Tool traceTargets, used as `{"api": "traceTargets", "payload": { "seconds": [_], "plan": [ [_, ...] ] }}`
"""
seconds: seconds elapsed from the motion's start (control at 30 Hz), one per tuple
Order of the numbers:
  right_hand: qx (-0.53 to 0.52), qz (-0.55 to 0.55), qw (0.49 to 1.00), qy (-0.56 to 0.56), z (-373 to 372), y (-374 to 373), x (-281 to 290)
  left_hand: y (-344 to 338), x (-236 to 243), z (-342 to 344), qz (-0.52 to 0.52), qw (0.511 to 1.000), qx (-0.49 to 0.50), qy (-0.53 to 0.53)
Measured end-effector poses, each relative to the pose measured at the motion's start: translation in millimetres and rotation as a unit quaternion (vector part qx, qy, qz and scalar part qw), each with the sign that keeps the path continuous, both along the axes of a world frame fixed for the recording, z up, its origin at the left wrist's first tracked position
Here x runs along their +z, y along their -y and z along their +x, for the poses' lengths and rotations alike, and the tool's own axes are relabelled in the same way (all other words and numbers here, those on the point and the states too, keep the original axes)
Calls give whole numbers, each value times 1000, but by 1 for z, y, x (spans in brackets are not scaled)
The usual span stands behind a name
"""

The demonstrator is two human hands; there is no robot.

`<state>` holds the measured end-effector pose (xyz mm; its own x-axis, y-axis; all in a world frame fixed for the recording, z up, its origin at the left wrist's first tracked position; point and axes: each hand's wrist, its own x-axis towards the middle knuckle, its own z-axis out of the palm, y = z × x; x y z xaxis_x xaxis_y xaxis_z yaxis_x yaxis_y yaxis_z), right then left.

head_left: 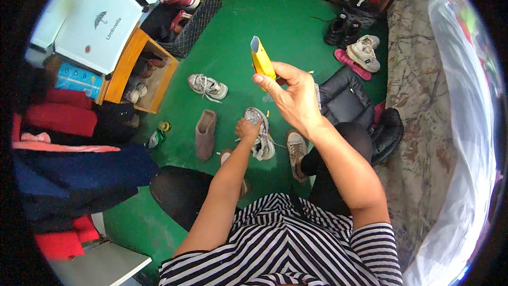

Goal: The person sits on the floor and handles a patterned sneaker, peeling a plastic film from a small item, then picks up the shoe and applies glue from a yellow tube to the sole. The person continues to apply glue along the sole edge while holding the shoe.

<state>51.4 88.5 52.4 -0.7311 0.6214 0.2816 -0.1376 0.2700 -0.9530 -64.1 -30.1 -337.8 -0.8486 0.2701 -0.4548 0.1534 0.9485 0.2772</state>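
Note:
My right hand (292, 95) is raised over the floor, its thumb and fingers closed on a narrow yellow packet (263, 59). The packet's open upper end shows a pale inside. Lower down, my left hand (247, 128) grips a grey-white sneaker (264, 147) with loose laces. A silvery grey patch of the shoe shows by my fingers; part of it is hidden under them. Another grey-white sneaker (208, 88) lies on the green floor farther off. Left of my left hand lies a greyish-brown slipper (206, 134).
A black padded seat (346, 98) stands to the right, beside a camouflage-patterned cover (415, 127). White shoes (363, 53) and black shoes (343, 29) lie beyond it. At left are a wooden cabinet (161, 87), a dark basket (197, 26) of shoes and a small green bottle (156, 139).

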Motion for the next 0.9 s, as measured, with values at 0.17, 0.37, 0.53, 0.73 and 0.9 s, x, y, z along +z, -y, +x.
{"api": "traceTargets", "payload": {
  "seconds": [0.17, 0.37, 0.53, 0.73, 0.9],
  "plan": [
    [-18, -16, 1000, -10, 0, -12, -9, -23, -12, -6, -73, 993, 64, 61],
    [-15, 2, 1000, 1, -4, -15, -7, -6, -47, -20, -43, 986, 95, 129],
    [-41, 8, 999, 19, -3, -23, -10, 3, -20, -6, -8, 990, 55, 128],
    [-29, -29, 999, -11, 1, -14, -4, 32, -4, -24, 73, 997, -26, 8],
    [-11, -100, 992, -70, -1, -4, 0, 48, 58, -97, 243, 953, -152, -97]
  ]
}}
